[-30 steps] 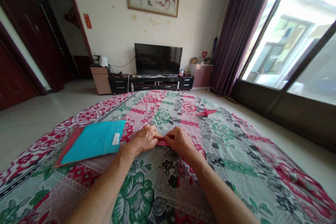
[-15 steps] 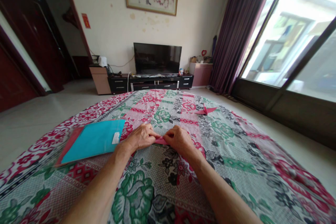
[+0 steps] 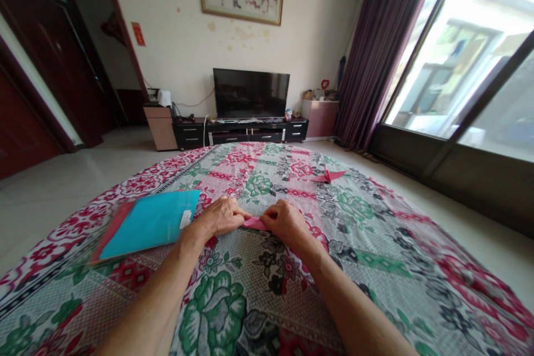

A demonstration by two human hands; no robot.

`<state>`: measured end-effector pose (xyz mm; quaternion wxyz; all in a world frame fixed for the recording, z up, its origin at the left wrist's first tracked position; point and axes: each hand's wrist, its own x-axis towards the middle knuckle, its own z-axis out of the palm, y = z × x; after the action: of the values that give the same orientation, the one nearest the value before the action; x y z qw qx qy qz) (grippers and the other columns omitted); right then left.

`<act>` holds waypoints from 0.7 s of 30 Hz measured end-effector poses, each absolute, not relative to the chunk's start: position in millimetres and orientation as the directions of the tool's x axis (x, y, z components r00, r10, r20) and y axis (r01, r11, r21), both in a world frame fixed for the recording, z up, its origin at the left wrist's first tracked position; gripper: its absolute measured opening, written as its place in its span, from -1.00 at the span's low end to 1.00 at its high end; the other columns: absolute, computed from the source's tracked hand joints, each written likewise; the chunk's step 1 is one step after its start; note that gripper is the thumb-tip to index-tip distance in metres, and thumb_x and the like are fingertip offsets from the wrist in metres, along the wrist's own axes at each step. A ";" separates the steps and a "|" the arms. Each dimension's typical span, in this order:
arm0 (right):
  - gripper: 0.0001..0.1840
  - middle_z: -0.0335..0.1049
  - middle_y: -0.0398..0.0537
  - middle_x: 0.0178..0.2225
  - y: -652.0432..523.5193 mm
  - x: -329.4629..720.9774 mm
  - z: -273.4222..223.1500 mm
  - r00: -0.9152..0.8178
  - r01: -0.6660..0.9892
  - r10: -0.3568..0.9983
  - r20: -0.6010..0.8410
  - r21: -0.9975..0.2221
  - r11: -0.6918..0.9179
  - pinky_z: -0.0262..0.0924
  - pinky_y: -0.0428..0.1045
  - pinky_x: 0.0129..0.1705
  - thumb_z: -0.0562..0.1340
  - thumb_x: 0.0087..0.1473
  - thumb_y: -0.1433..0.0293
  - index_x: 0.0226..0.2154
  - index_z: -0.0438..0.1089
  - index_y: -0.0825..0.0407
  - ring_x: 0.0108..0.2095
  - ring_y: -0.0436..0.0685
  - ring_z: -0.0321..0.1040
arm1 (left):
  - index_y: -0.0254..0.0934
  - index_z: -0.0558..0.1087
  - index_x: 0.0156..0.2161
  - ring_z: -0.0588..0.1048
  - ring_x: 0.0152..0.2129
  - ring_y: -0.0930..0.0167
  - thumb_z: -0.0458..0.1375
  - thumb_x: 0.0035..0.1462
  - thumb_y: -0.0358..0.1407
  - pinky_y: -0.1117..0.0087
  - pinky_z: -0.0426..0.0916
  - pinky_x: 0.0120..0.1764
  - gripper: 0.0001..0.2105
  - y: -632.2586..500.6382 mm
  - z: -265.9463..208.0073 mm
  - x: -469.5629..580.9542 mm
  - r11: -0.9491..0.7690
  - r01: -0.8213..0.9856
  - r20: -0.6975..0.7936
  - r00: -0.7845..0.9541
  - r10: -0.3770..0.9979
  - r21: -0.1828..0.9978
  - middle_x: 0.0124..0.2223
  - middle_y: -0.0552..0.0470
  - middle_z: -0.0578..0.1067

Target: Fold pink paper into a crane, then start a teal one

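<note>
A small folded piece of pink paper (image 3: 255,223) lies low over the patterned tablecloth, between my two hands. My left hand (image 3: 223,216) is closed on its left end, the fingers pressed down at the table. On the right end, my right hand (image 3: 285,221) pinches the paper between thumb and curled fingers. The parts of the paper under the fingers are hidden. Farther off to the right stands a red-pink folded paper crane (image 3: 328,177), touched by neither hand.
Left of my left hand lies a clear packet of coloured paper sheets (image 3: 150,222), turquoise on top. The round table's floral tablecloth (image 3: 359,300) spreads beneath everything. Beyond the table are a television (image 3: 251,93) on a low black cabinet (image 3: 246,132) and a dark curtain (image 3: 375,50).
My left hand has slid slightly left along the pink paper, so more of it shows between the hands. My right hand stays almost where it was.
</note>
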<state>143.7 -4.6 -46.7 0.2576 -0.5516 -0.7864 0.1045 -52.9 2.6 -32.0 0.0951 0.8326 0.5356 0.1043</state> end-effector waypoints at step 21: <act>-0.71 0.23 -0.20 -0.66 9.3 155.9 -47.2 -0.421 0.693 0.871 0.253 -0.529 0.489 -0.10 -0.15 -0.52 0.09 -0.05 0.39 -0.63 0.44 0.10 -0.58 -0.07 0.10 | -0.22 0.54 -0.41 0.41 -0.41 0.42 0.11 0.01 -0.27 0.43 0.27 -0.29 -0.84 0.3 -44.1 -20.7 -0.333 0.858 0.243 0.253 0.937 0.391 -0.41 0.02 0.48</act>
<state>155.9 9.3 -47.2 0.2540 -0.4743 -0.8246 0.1747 -20.7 0.3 -44.1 0.0895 0.7864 0.5705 0.2192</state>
